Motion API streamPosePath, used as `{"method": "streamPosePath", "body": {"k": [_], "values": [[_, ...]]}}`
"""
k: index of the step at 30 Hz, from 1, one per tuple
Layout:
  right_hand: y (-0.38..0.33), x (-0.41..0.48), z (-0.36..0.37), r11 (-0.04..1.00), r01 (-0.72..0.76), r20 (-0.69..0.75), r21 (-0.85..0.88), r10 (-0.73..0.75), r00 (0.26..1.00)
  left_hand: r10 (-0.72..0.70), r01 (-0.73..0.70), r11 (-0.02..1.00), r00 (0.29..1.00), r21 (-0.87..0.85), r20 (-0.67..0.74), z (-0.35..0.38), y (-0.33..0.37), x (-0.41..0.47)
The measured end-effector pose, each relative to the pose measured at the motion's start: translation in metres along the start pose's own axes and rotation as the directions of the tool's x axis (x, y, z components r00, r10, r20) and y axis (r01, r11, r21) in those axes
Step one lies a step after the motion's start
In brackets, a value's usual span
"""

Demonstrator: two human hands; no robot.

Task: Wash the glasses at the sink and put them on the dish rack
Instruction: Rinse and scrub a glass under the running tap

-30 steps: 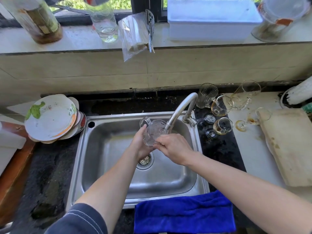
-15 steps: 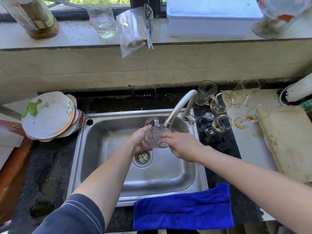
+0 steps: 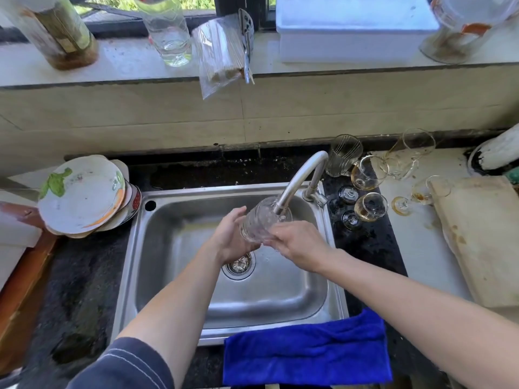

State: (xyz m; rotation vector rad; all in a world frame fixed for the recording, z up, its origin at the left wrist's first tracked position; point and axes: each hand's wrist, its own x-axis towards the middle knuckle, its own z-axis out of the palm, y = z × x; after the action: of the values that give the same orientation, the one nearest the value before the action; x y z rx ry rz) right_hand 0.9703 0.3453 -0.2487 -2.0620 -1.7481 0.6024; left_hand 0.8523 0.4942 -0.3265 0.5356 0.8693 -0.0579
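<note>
A clear textured glass mug (image 3: 259,221) is held tilted over the steel sink (image 3: 179,276), right under the spout of the curved tap (image 3: 299,178). My left hand (image 3: 230,238) cups its left side and bottom. My right hand (image 3: 297,244) grips its right side near the rim, fingers on the glass. Several dirty glasses (image 3: 368,192) stand or lie on the counter to the right of the tap, some with brown residue. No dish rack can be made out.
A stack of plates (image 3: 84,195) leans left of the sink. A blue cloth (image 3: 306,352) hangs over the sink's front edge. A worn cutting board (image 3: 483,240) lies at the right. Bottles, a glass and a white box (image 3: 351,29) line the window sill.
The mug has turned in my hands: its handle, up at the back before, is out of sight now. Both hands stay under the tap.
</note>
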Motion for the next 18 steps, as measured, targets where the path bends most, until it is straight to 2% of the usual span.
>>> {"method": "streamPosePath", "body": {"k": [2,4,5,8,10,13,15,18], "values": [[-0.01,0.003,0.001,0.998,-0.064,-0.034,0.024,0.065,0.997,0.053,-0.051,0.991,0.999,-0.121,0.013,0.008,-0.003,0.003],[-0.017,-0.001,0.006,0.998,-0.059,0.018,0.003,0.059,0.998,0.071,-0.077,0.991,0.996,-0.112,-0.057,0.011,-0.005,0.008],[-0.015,-0.007,0.005,0.999,-0.026,0.032,-0.036,0.027,0.999,0.074,-0.08,0.995,0.992,-0.057,-0.101,0.01,-0.004,0.008],[0.003,-0.025,-0.01,0.951,0.124,-0.066,-0.284,-0.148,0.987,0.063,-0.046,0.995,0.978,0.087,-0.201,-0.003,0.003,0.007],[0.008,-0.027,-0.015,0.904,0.178,-0.123,-0.389,-0.243,0.962,0.044,-0.016,0.991,0.977,0.132,-0.208,-0.005,0.005,0.008],[-0.009,-0.011,-0.004,0.957,0.165,0.073,-0.237,-0.152,0.986,0.006,0.025,0.981,0.987,0.19,-0.162,0.01,0.007,0.008],[-0.01,-0.004,0.002,0.964,0.111,0.197,-0.241,-0.063,0.978,-0.004,0.038,0.973,0.989,0.226,-0.148,0.012,0.007,0.01],[0.009,-0.013,-0.003,0.947,0.225,0.168,-0.229,-0.189,0.968,-0.024,0.07,0.963,0.984,0.261,-0.175,0.001,0.008,0.01]]}}
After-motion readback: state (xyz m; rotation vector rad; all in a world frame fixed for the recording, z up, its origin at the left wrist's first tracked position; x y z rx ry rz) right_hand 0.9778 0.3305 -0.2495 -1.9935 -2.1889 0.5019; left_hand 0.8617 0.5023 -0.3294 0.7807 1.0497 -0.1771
